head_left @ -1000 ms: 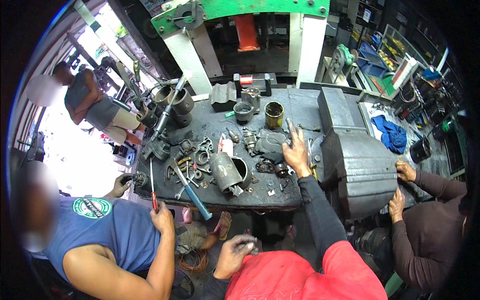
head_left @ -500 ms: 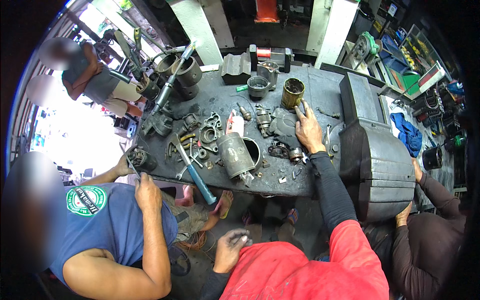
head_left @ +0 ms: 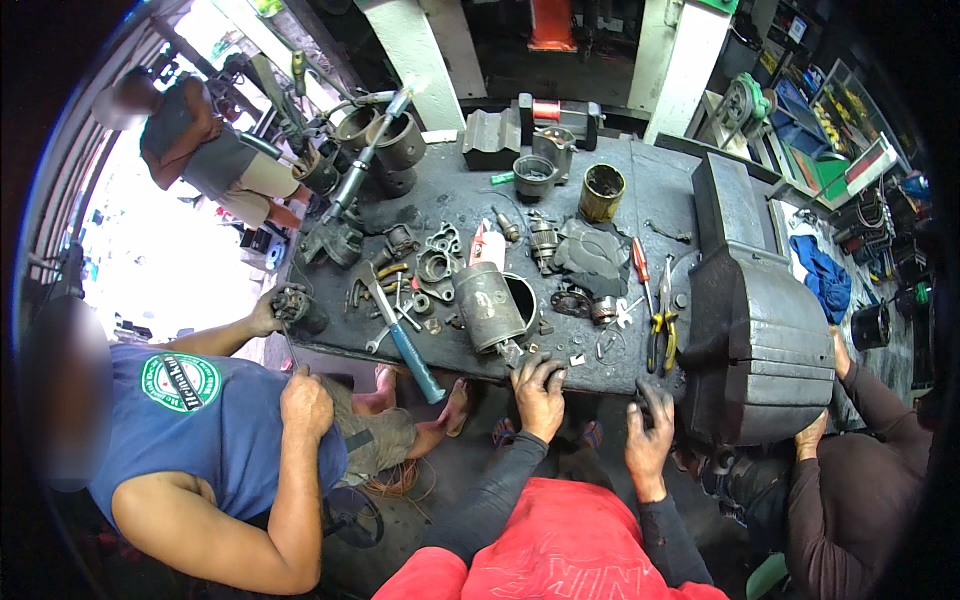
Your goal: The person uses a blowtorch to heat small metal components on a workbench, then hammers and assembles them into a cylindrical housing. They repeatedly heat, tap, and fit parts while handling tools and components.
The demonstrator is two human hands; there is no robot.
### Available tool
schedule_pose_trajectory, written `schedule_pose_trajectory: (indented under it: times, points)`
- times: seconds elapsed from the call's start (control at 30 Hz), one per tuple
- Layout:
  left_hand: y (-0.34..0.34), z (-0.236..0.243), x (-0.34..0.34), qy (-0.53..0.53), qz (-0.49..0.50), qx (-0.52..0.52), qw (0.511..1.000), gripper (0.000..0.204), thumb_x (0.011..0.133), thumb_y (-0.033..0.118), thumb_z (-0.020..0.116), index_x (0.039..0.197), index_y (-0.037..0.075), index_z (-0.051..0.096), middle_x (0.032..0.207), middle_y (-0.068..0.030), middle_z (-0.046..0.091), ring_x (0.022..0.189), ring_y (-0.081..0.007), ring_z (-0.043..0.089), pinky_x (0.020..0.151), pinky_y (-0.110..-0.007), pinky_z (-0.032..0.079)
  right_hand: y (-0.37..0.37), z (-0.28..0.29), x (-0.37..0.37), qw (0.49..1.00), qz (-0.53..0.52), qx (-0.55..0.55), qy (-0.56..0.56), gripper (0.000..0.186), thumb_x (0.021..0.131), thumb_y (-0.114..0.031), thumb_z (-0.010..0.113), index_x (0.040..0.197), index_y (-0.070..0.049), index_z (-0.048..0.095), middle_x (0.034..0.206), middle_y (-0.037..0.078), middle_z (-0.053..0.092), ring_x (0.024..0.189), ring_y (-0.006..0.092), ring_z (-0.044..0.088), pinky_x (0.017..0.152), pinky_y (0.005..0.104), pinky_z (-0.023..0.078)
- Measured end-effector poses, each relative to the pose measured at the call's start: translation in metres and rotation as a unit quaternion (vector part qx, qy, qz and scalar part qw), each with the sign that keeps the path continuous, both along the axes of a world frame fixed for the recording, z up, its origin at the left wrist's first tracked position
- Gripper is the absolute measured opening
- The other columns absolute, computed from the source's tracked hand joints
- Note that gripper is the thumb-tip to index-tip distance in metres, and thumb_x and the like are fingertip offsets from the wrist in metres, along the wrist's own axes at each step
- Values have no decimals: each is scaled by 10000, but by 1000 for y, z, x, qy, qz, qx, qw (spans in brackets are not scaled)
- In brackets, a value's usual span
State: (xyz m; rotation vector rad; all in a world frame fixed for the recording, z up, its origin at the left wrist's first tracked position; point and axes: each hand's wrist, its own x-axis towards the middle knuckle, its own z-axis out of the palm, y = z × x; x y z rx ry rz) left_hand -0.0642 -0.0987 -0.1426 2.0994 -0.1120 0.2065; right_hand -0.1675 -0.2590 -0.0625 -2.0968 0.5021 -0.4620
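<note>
Left hand (head_left: 540, 392) rests on the near edge of the workbench (head_left: 450, 200), fingers curled over small metal bits, holding nothing I can make out. Right hand (head_left: 650, 430) grips the same edge just beside the large grey housing (head_left: 760, 340); what it clasps cannot be told. Just beyond the left hand lies a grey cylindrical motor casing (head_left: 490, 305), with a blue-handled hammer (head_left: 405, 340) to its left. Farther back stands a brass-coloured cup (head_left: 602, 192); a red-and-white tube (head_left: 487, 243) lies mid-bench.
</note>
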Motion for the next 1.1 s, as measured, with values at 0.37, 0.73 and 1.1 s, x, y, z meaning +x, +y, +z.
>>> schedule_pose_trajectory:
  times: [0.37, 0.73, 1.1]
  points:
    - [-18, -17, -2, 83, 73, -22, 994, 316, 903, 139, 787, 1207, 72, 731, 1089, -125, 754, 1055, -339, 634, 970, -448, 494, -4, 47, 16, 996, 63, 38, -53, 398, 934, -1, 665, 1332, 0, 689, 1254, 156, 647, 1139, 272, 631, 994, 368, 505]
    - [72, 71, -32, 33, 220, -188, 957, 221, 967, 119, 773, 1158, 20, 726, 993, -39, 724, 868, -133, 650, 781, -284, 525, -20, -14, 226, 973, -40, -225, -46, 350, 893, -245, 804, 1163, -29, 753, 1190, 231, 668, 1131, 435, 641, 963, 509, 523]
    - [154, 219, 184, -185, 185, -197, 945, 199, 1023, 126, 686, 1157, -20, 703, 1077, -83, 725, 955, -151, 660, 866, -304, 517, -42, -3, 271, 956, -51, -287, 45, 227, 878, -166, 731, 949, 48, 704, 1067, 271, 691, 1008, 453, 661, 896, 549, 515]
